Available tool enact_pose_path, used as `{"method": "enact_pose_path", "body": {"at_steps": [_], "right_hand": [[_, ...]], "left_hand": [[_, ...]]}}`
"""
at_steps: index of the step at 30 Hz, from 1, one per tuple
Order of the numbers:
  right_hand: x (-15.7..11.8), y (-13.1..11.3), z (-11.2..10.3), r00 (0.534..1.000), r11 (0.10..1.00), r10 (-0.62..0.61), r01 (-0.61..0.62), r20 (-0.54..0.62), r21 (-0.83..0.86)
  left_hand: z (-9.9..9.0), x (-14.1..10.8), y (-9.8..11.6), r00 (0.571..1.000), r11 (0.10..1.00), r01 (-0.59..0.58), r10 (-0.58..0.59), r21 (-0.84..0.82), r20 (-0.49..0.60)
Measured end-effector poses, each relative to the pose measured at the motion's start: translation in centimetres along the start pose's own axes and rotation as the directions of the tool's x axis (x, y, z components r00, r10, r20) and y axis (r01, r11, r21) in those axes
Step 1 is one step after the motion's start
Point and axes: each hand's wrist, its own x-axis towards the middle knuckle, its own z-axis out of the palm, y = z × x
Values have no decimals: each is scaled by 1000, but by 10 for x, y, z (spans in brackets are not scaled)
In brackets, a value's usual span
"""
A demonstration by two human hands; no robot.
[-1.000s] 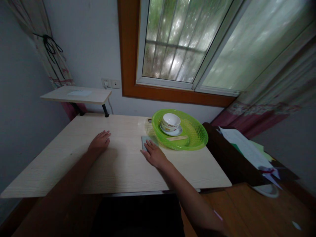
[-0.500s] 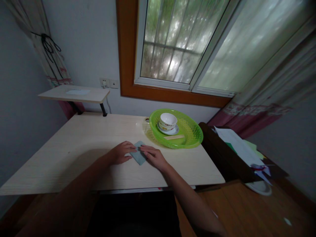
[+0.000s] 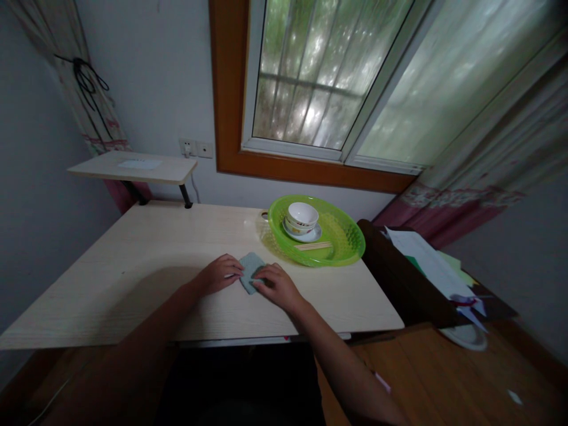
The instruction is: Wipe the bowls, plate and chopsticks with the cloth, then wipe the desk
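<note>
A small folded grey-green cloth [image 3: 251, 266] lies on the pale wooden table, between my two hands. My left hand [image 3: 219, 274] rests at its left edge, fingers and thumb drawn together on the border of the cloth. On the opposite side, my right hand [image 3: 278, 285] has its fingers curled and the thumb brought against them, pinching the cloth's right part. The fingertips hide some of that edge.
Behind my right hand stands a green plastic basket [image 3: 348, 251] with stacked white bowls [image 3: 303, 214] on a plate [image 3: 314, 235] and several chopsticks [image 3: 313, 246]. A raised shelf [image 3: 100, 165] stands at the back left. Papers [image 3: 421, 254] lie right of the table.
My right fingers have gone from stretched over the cloth to curled in a pinch. My left fingers and thumb have drawn together at its edge. The cloth has turned slightly.
</note>
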Motion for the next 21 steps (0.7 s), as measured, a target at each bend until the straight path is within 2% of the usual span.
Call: {"method": "enact_pose_path", "body": {"at_steps": [3,8,13,17,19,21], "right_hand": [[3,-12,-1,1000,998,-20,20,16,-52],[16,-30,6,1000,994,14,-15,-9,-109],[34,-30,19,997,985,71,-77,-43,-152],[48,-24,16,993,985,111,-117,-51,-124],[58,-23,9,990,985,133,-138,-57,-102],[70,-23,0,986,981,154,-160,-65,-111]], "left_hand": [[2,-1,-4,997,999,24,-27,-34,-77],[-2,-2,-3,983,996,86,-90,-28,-160],[-8,-6,-1,949,981,179,-193,-76,-251],[-8,-8,-4,895,949,266,-309,-172,-321],[-8,-8,-5,849,913,312,-392,-262,-354],[-9,-8,-8,783,869,354,-478,-346,-398]]}}
